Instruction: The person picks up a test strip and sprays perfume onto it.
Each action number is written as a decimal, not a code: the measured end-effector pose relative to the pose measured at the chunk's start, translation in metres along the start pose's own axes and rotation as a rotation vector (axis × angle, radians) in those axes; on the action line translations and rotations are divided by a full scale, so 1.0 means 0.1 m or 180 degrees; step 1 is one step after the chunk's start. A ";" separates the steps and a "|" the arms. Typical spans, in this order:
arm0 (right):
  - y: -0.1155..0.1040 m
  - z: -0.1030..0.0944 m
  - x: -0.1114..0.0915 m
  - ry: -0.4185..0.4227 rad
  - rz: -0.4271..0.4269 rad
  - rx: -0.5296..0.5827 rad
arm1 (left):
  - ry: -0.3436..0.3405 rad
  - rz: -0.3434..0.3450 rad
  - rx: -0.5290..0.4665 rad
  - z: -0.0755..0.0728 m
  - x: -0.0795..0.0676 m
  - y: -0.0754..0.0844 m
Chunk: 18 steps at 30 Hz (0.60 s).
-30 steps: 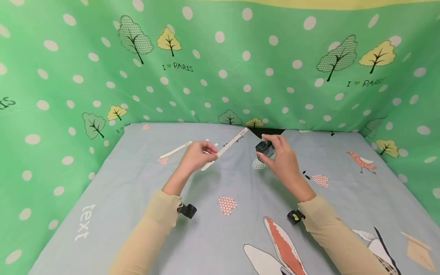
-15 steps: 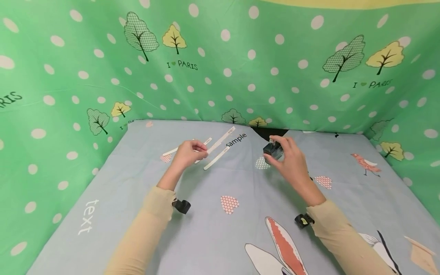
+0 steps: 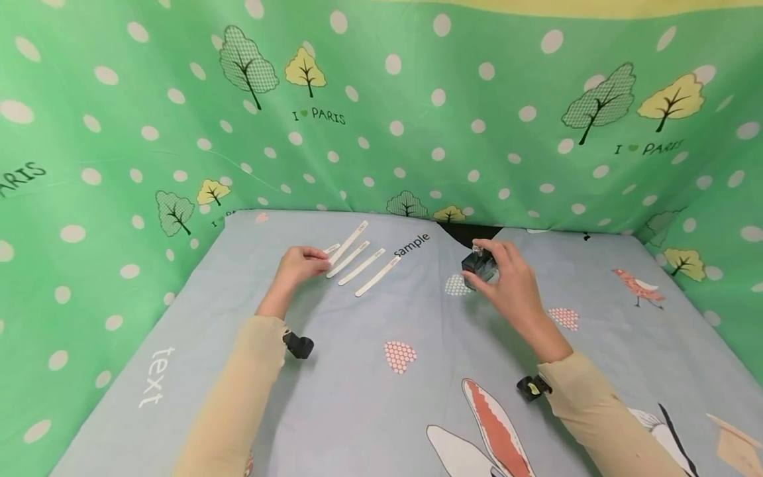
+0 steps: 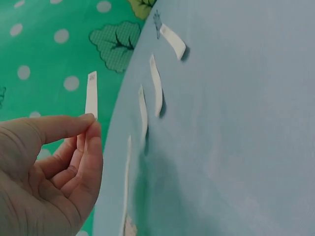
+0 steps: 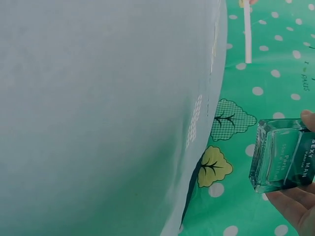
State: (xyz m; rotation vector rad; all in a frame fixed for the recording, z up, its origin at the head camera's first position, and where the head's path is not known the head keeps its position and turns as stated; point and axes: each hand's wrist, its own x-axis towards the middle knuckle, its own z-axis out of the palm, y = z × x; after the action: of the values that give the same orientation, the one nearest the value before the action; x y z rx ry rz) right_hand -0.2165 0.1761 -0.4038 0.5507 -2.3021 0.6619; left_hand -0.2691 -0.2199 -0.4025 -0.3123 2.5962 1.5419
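Observation:
My left hand (image 3: 301, 265) pinches a white perfume test strip (image 3: 350, 240) between thumb and fingertips, its printed end pointing up and away. In the left wrist view the held strip (image 4: 92, 96) stands above the fingertips. Several more strips (image 3: 361, 267) lie slanted side by side on the cloth, to the right of and beyond that hand; one is partly behind the fingers. My right hand (image 3: 515, 281) grips a dark teal glass perfume bottle (image 3: 477, 268) above the cloth, fingers at its top and thumb at its base. Lettering shows on the bottle (image 5: 285, 157) in the right wrist view.
A grey-blue printed cloth (image 3: 357, 397) covers the table, with hearts, a bird and the word "sample" on it. A green dotted curtain (image 3: 417, 99) hangs behind the table and along its sides. A black patch (image 3: 467, 233) shows at the back edge.
My left hand has moved left with the strip, uncovering the strips lying on the cloth. My right hand keeps its hold on the perfume bottle, now slightly farther right in view.

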 end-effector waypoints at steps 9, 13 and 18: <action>0.00 0.00 -0.01 -0.0031 0.0057 0.0003 | 0.0165 -0.0287 0.0170 -0.05 0.10 -0.23; 0.00 -0.01 -0.01 -0.0023 0.0042 0.0008 | 0.0240 -0.0422 0.0155 -0.06 0.12 -0.30; 0.01 -0.01 -0.02 -0.0019 0.0056 0.0007 | 0.0281 -0.0344 0.0071 -0.06 0.15 -0.34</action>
State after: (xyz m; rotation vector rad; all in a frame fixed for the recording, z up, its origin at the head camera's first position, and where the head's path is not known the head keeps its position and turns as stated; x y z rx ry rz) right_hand -0.2151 0.1785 -0.4050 0.5347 -2.3144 0.6719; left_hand -0.2754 -0.2426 -0.4318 -0.5210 2.6118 1.4953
